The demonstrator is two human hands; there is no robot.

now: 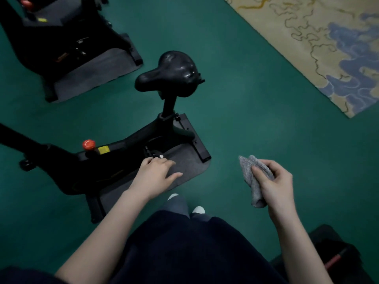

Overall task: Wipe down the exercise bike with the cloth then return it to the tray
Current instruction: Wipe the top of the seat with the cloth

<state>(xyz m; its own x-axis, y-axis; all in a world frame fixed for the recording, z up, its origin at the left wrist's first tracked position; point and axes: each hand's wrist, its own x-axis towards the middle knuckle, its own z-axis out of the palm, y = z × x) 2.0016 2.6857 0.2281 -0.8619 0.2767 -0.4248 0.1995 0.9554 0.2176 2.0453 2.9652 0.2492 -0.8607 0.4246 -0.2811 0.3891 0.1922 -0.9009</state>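
A black exercise bike (114, 152) stands on a grey mat on the green floor, its glossy saddle (172, 72) pointing up towards me and a red knob (88, 144) on its frame. My left hand (155, 177) hangs over the mat beside the bike's frame, fingers relaxed and spread, holding nothing. My right hand (276, 185) is held off to the right of the bike, above bare floor, and grips a bunched grey cloth (254, 177). No tray is clearly visible.
A second black exercise bike (61, 37) on its own grey mat stands at the upper left. A patterned beige and blue rug (328, 48) lies at the upper right. A dark object with a red part (336, 261) sits at the lower right. My feet (186, 203) are near the mat's edge.
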